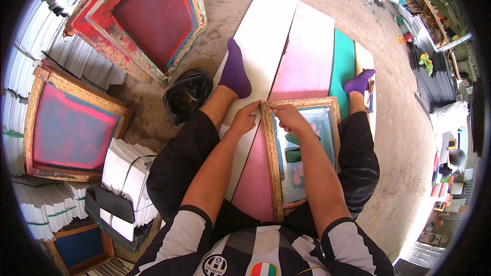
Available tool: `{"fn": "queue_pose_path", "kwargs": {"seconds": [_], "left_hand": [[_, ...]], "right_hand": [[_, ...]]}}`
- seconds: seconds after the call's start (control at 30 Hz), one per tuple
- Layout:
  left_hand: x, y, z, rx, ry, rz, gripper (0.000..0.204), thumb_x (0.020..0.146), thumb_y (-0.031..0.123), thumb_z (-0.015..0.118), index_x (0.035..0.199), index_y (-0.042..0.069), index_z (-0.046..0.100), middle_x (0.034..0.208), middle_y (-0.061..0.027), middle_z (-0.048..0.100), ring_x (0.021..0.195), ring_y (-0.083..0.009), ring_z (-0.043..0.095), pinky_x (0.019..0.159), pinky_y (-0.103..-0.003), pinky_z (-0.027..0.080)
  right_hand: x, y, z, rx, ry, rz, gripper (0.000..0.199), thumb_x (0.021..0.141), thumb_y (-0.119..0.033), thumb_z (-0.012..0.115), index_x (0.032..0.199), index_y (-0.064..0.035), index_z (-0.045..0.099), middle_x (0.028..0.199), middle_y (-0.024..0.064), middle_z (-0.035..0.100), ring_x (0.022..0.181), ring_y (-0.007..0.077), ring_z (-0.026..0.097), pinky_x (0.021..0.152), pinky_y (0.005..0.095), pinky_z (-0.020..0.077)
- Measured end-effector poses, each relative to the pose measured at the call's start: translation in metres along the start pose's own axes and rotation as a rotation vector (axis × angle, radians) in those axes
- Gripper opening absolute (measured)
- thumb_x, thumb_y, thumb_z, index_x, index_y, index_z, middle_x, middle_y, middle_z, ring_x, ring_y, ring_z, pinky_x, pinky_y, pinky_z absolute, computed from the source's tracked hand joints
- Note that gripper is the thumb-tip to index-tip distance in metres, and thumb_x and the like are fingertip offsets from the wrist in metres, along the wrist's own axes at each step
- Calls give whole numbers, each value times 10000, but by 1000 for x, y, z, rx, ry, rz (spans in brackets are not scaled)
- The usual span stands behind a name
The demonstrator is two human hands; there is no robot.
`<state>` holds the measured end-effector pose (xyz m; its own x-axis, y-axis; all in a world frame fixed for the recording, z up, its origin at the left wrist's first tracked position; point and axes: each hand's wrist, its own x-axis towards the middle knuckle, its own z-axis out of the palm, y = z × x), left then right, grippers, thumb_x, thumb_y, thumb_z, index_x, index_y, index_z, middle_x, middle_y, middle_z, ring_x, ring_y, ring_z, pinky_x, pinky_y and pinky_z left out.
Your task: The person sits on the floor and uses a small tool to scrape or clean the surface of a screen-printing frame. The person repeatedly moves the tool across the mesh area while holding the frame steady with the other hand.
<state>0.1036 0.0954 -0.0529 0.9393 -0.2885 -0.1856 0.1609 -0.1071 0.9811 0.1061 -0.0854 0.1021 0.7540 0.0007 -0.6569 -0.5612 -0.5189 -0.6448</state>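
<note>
The person sat on the concrete floor [388, 97] with legs spread, a wooden screen frame [302, 153] lying on the lap, resting over the long boards. The left hand [244, 120] gripped the frame's far left corner, fingers curled together on the wood. The right hand [287, 117] lay just beside it, on the frame's far edge near the same corner, fingers bent down onto the mesh; whether it pinched anything could not be told. The two hands nearly touched.

Under the frame, a white board [263, 36], a pink board [307, 56] and a green board [343, 66] ran away from the person, side by side. Purple socks [235, 71] showed at the far ends of the legs.

To the left stood a red-stained frame [148, 20], far off, and a nearer frame [71, 128] with a pink-and-dark mesh. A black bag [186, 94] sat between the red-stained frame and the left leg. Stacks of white sheets [128, 174] lay near left.
</note>
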Motion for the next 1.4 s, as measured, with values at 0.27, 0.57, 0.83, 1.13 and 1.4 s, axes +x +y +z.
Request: {"fn": "queue_pose_path", "kwargs": {"seconds": [0.27, 0.57, 0.83, 1.13, 1.4], "left_hand": [[-5, 13, -1, 108, -18, -51, 777, 774, -102, 440, 1521, 97, 513, 1441, -197, 608, 1115, -264, 686, 867, -324, 563], [4, -8, 7, 100, 25, 68, 853, 743, -143, 474, 1544, 151, 506, 1232, -137, 690, 670, -160, 625, 611, -316, 556], [-2, 3, 4, 2, 14, -71, 798, 787, -142, 453, 1536, 128, 509, 1272, -126, 678, 659, -140, 607, 595, -313, 546], [6, -25, 5, 217, 133, 260, 763, 800, -98, 429, 1531, 100, 513, 1207, -108, 691, 697, -124, 603, 617, -274, 517], [-4, 8, 17, -40, 118, -128, 485, 1007, 171, 604, 1485, 101, 569, 1096, -79, 729, 623, -97, 571, 551, -272, 500]], "right_hand": [[-16, 39, 50, -407, 336, -135, 509, 1003, -302, 550, 1506, -247, 499, 1153, 215, 722, 1048, 452, 685, 885, 542, 546], [17, 61, 44, -332, 383, -291, 383, 1006, -322, 538, 1352, -196, 644, 1146, 227, 715, 1052, 448, 683, 898, 549, 542], [-8, 11, 30, -494, 256, -229, 426, 1044, -375, 422, 1410, -233, 590, 1160, 241, 708, 1079, 454, 680, 910, 570, 533], [-35, 50, 56, -515, 350, -145, 404, 1035, -340, 482, 1419, -300, 600, 1029, 199, 742, 952, 421, 715, 837, 548, 559], [-7, 65, 7, -757, 328, -330, 369, 1024, -351, 528, 1380, -356, 623, 907, 138, 738, 842, 365, 724, 716, 520, 561]]}}
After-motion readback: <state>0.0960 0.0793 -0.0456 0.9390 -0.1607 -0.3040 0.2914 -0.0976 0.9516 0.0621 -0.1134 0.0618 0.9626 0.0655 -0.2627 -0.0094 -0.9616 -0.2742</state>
